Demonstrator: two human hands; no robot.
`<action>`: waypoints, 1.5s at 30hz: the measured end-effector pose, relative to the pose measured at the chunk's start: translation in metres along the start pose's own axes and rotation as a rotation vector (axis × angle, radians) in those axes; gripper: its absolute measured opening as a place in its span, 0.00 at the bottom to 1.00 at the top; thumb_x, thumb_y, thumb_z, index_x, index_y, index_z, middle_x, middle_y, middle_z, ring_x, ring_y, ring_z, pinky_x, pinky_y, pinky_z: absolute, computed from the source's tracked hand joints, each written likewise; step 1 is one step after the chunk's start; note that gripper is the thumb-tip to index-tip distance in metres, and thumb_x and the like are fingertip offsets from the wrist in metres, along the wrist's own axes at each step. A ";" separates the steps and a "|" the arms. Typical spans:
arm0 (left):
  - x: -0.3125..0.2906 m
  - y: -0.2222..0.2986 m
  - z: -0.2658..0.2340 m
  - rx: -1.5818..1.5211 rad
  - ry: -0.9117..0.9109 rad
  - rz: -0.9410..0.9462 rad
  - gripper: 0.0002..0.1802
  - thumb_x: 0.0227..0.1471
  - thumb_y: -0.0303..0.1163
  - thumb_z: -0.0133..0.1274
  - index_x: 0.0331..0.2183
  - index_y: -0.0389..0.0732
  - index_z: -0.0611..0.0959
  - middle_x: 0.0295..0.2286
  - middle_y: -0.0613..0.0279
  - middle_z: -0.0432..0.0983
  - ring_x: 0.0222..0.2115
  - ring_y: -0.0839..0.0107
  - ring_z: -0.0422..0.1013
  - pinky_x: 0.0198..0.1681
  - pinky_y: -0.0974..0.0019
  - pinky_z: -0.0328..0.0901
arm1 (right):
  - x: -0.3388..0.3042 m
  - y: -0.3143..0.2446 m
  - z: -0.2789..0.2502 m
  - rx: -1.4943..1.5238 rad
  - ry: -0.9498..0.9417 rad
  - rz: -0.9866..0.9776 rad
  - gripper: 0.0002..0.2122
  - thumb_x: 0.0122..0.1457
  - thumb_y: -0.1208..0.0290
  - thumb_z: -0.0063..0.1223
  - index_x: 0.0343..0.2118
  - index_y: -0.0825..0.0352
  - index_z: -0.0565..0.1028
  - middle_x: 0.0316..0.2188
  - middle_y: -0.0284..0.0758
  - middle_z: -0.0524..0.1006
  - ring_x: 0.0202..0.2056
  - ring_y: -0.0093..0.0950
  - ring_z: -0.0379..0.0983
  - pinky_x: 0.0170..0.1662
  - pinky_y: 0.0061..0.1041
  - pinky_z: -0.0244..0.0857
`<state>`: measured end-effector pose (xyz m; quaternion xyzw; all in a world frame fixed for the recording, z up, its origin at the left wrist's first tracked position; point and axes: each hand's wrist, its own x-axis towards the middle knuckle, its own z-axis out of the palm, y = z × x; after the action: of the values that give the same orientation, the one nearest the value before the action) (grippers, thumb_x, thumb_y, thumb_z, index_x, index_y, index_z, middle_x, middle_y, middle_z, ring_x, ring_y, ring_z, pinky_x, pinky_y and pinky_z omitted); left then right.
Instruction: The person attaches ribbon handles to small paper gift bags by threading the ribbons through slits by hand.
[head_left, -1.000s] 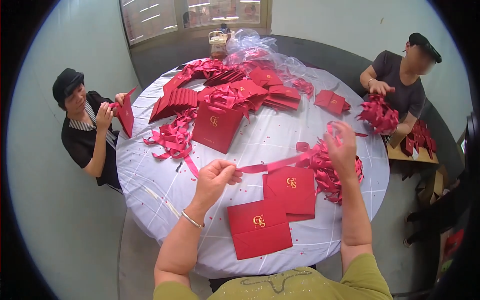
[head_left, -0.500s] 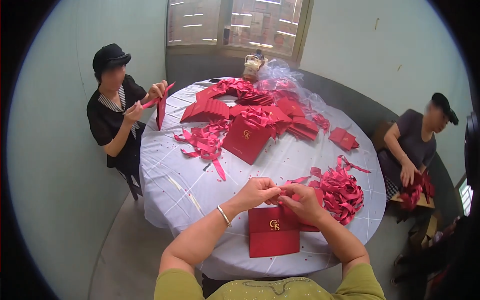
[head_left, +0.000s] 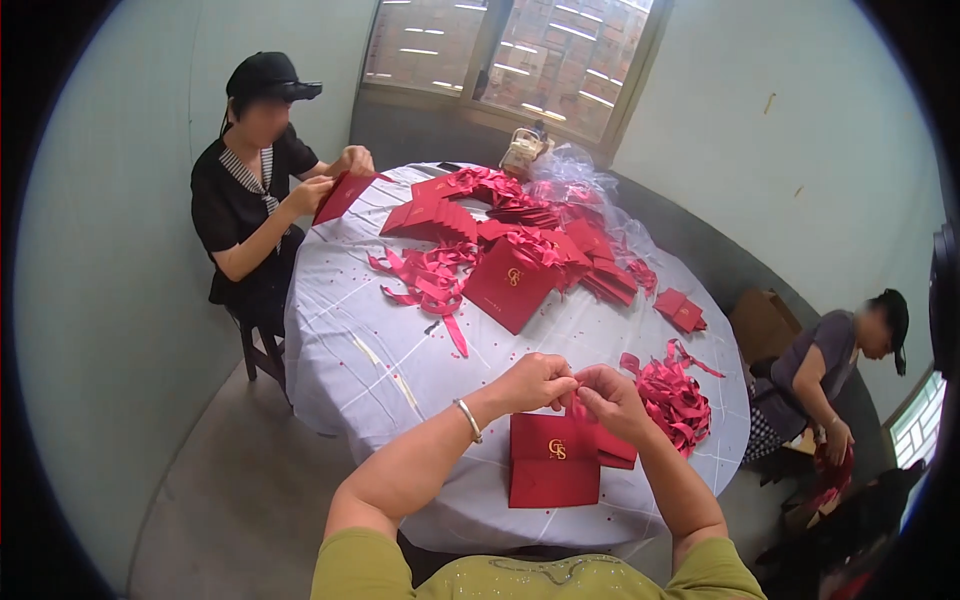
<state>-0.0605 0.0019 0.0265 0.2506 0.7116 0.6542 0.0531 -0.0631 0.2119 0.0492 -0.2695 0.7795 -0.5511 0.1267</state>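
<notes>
One round table draped in white cloth (head_left: 335, 340) fills the middle; toward its right side lies a heap of glossy crimson ribbons (head_left: 680, 400); at the near edge, left of the heap, lies a flat red folded-card bag with a gold emblem (head_left: 553, 485); over its far edge, the person's left hand (head_left: 538, 382) and right hand (head_left: 612, 400) meet at a narrow pink-red satin ribbon (head_left: 580, 406); keeping it flat and untwisted would probably help; both hands' fingers are pinched together on it, exact contact too small to tell.
</notes>
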 end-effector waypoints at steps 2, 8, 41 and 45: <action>-0.002 0.002 -0.003 0.034 -0.001 0.014 0.11 0.59 0.33 0.52 0.30 0.34 0.78 0.24 0.59 0.80 0.25 0.75 0.77 0.28 0.72 0.72 | 0.002 0.000 0.001 -0.056 0.009 -0.074 0.07 0.63 0.79 0.48 0.43 0.70 0.72 0.30 0.28 0.75 0.27 0.14 0.69 0.31 0.16 0.66; -0.006 0.006 -0.009 -0.410 -0.035 -0.017 0.11 0.60 0.35 0.51 0.31 0.37 0.78 0.25 0.61 0.80 0.25 0.75 0.77 0.27 0.74 0.70 | 0.002 -0.034 0.014 -0.047 0.151 -0.176 0.04 0.61 0.77 0.53 0.37 0.69 0.77 0.26 0.26 0.76 0.26 0.12 0.67 0.27 0.13 0.61; -0.006 -0.038 0.067 0.768 0.029 0.324 0.12 0.33 0.33 0.63 0.20 0.38 0.79 0.22 0.51 0.76 0.28 0.52 0.74 0.34 0.52 0.68 | -0.094 0.034 -0.017 -0.497 0.298 -0.362 0.07 0.54 0.87 0.55 0.35 0.71 0.77 0.30 0.38 0.77 0.31 0.26 0.73 0.34 0.21 0.67; -0.013 -0.026 0.058 0.674 0.026 0.228 0.11 0.36 0.32 0.63 0.25 0.38 0.80 0.26 0.52 0.76 0.30 0.52 0.74 0.34 0.54 0.68 | -0.088 0.055 0.000 -0.138 0.261 0.031 0.04 0.55 0.83 0.56 0.34 0.71 0.77 0.27 0.33 0.77 0.27 0.21 0.73 0.31 0.19 0.67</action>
<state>-0.0336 0.0488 -0.0099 0.3235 0.8556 0.3875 -0.1148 -0.0063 0.2746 -0.0107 -0.1915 0.8295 -0.5245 0.0138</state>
